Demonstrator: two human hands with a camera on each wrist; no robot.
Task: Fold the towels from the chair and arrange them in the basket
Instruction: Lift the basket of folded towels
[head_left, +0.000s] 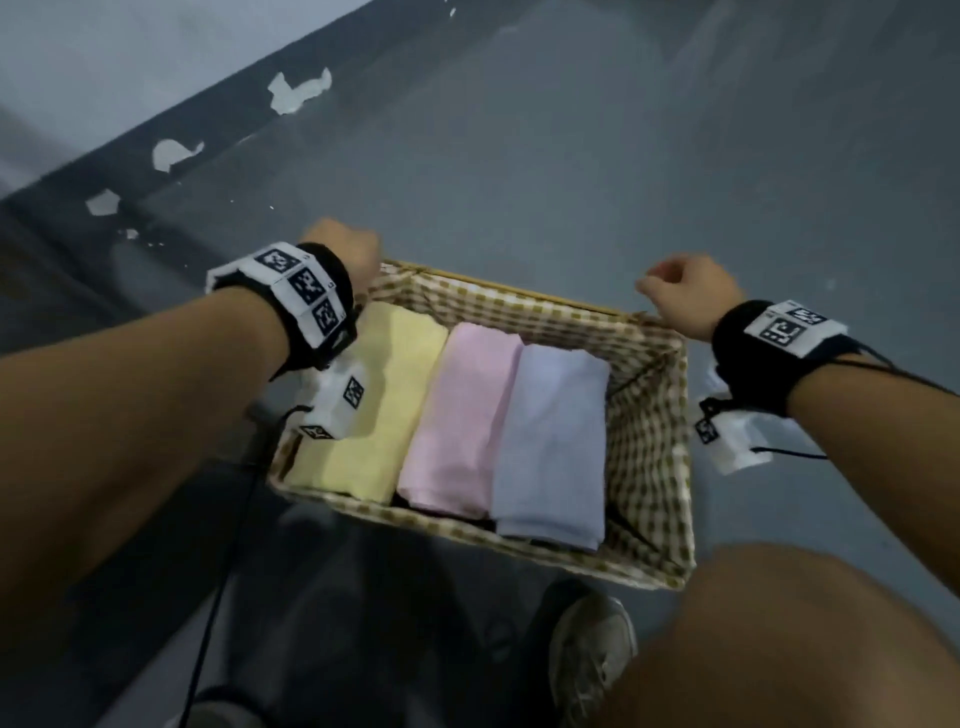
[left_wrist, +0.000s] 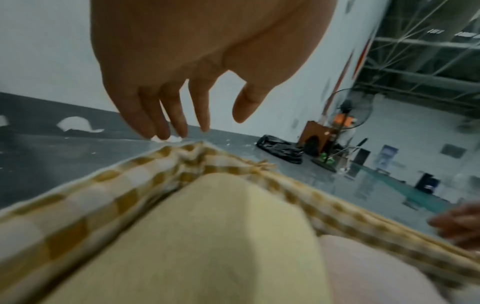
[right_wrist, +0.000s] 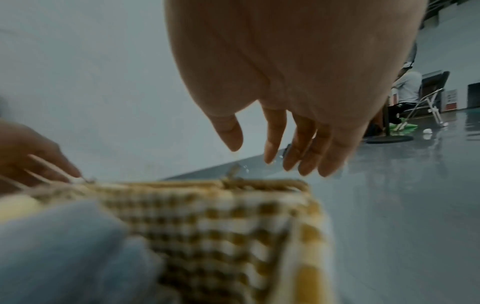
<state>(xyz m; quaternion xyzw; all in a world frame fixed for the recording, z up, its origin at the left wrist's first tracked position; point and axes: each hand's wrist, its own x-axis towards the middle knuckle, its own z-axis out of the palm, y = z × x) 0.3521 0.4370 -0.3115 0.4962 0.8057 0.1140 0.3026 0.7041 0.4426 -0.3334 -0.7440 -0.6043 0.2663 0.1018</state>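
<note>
Head view: both forearms reach out over the basket (head_left: 649, 415) on the grey floor (head_left: 571, 156). Left hand (head_left: 345, 249) sits above the far-left corner, right hand (head_left: 685, 291) above the far-right corner; finger pose hidden from here. Yellow towel (head_left: 374, 405), pink towel (head_left: 462, 415) and lavender towel (head_left: 556, 441) lie folded side by side inside.

Left wrist view: left hand's fingers (left_wrist: 176, 115) hang straight and loose, holding nothing, just above the gingham liner (left_wrist: 116, 185) corner; a fan (left_wrist: 348, 111) stands far off.

Right wrist view: right hand's fingers (right_wrist: 306, 148) likewise relaxed, empty, over the basket's rim; a seated person (right_wrist: 407, 88) in the background.
</note>
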